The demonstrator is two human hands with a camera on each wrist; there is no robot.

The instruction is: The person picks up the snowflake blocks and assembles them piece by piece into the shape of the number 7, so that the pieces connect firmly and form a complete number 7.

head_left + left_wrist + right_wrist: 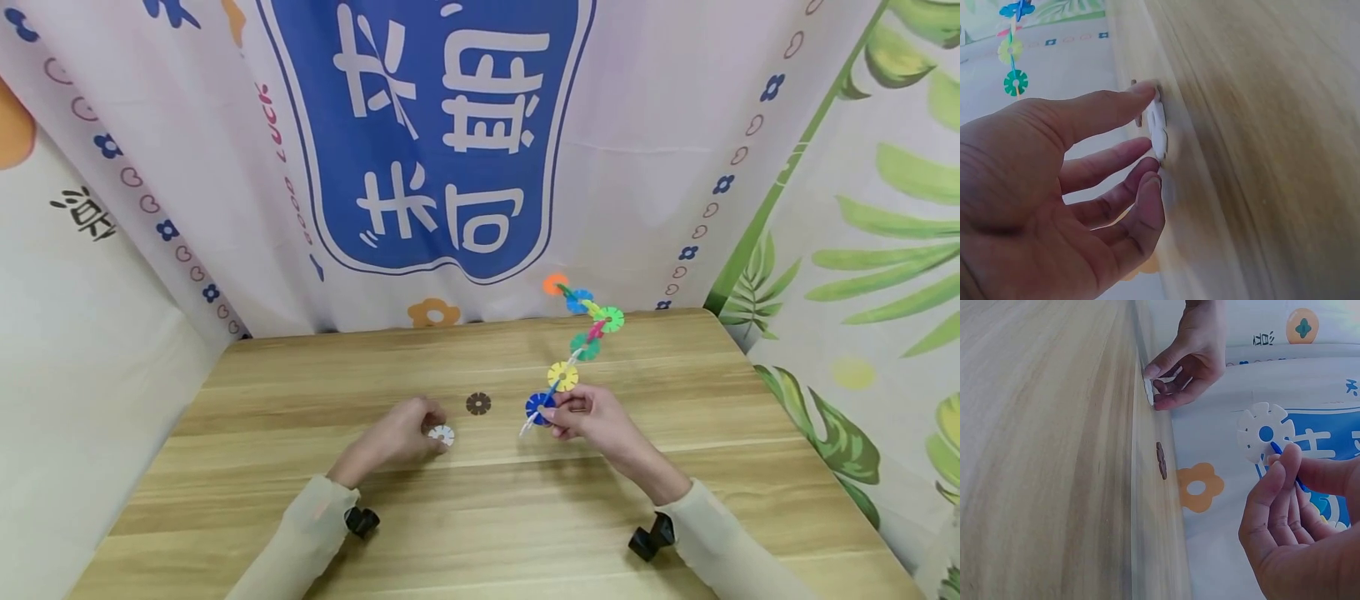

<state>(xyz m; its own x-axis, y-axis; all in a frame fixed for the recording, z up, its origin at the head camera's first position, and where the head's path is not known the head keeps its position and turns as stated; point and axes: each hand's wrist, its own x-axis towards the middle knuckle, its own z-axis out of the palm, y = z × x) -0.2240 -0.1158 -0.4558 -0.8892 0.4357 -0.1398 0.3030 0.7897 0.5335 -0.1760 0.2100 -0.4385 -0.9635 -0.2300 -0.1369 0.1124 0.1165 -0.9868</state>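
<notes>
My left hand has its thumb and fingertips at opposite edges of a white notched disc, which lies at the tabletop. In the left wrist view this white disc shows nearly edge-on between thumb and fingers. My right hand pinches a dark blue notched disc low in a chain of interlocked colourful discs. From there the chain rises through a yellow disc and a bright green disc to an orange disc. A white disc forms the near end, past my fingertips.
A brown notched disc lies flat on the wooden table between the hands. Behind the table's far edge hangs a printed curtain. Black wrist cameras sit on both sleeves, the right camera close over the table.
</notes>
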